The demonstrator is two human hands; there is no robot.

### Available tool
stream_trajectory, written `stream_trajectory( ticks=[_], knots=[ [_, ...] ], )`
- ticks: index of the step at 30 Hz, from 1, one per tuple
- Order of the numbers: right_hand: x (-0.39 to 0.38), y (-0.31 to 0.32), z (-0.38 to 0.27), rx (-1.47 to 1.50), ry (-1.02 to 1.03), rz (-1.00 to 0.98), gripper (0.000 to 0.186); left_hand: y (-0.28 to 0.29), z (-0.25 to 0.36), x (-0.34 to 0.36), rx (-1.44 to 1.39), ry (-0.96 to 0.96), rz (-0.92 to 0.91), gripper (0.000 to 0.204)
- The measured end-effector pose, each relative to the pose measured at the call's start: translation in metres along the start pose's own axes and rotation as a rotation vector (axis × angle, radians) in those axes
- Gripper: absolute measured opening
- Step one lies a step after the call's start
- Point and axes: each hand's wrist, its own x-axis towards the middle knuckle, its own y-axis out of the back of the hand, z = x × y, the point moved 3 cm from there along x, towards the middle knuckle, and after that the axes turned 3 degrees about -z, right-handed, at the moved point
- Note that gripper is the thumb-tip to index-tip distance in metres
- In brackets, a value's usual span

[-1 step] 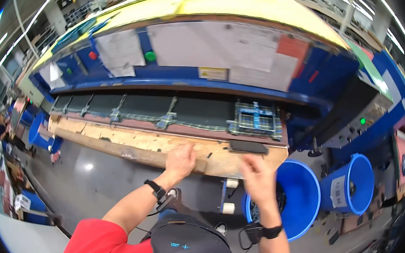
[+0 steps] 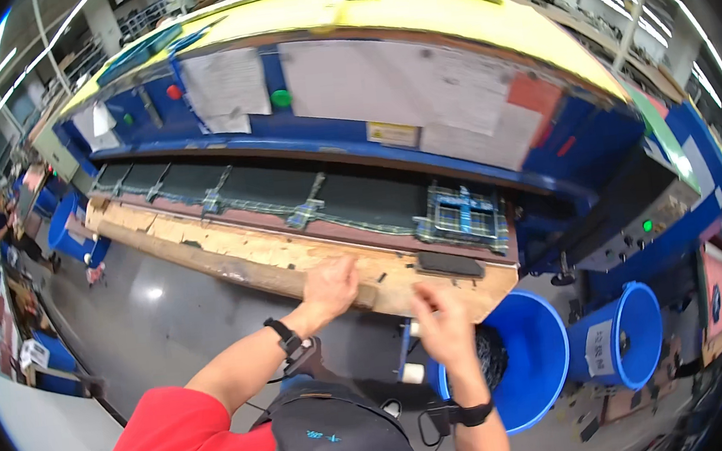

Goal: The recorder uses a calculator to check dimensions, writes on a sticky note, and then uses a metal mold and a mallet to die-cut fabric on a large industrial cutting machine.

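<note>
My left hand (image 2: 330, 286) is curled over the wooden front board (image 2: 242, 254), its fingers bunched; whatever they may hold is hidden. My right hand (image 2: 445, 326) is raised over the right end of the board, above the near side of a blue bin. Motion blurs its fingers, which look bent. Just beyond it a dark flat block (image 2: 450, 265) lies on the board. Behind the board runs a long black bed with strips of plaid fabric (image 2: 306, 212) across it. At its right end stands a plaid-edged frame with a bright blue strip (image 2: 465, 208).
A large blue bin (image 2: 548, 364) with dark scraps stands below my right forearm, with a second blue bin (image 2: 638, 333) beside it. A blue machine housing (image 2: 327, 146) hung with papers rises behind. A control box (image 2: 639, 220) juts out right. Another person (image 2: 6, 220) stands far left.
My right hand has shifted left and slightly down. My left hand stays at the board and appears slightly farther right, as the whole view has shifted a little.
</note>
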Motion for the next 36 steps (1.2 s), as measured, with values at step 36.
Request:
stream_trajectory(
  ticks=[36],
  knots=[
    [0.155, -0.203, -0.044, -1.038, -0.102, -0.289, 0.022, 0.345, -0.417, 0.083, -0.148, 0.237, 0.683, 0.051]
  ],
)
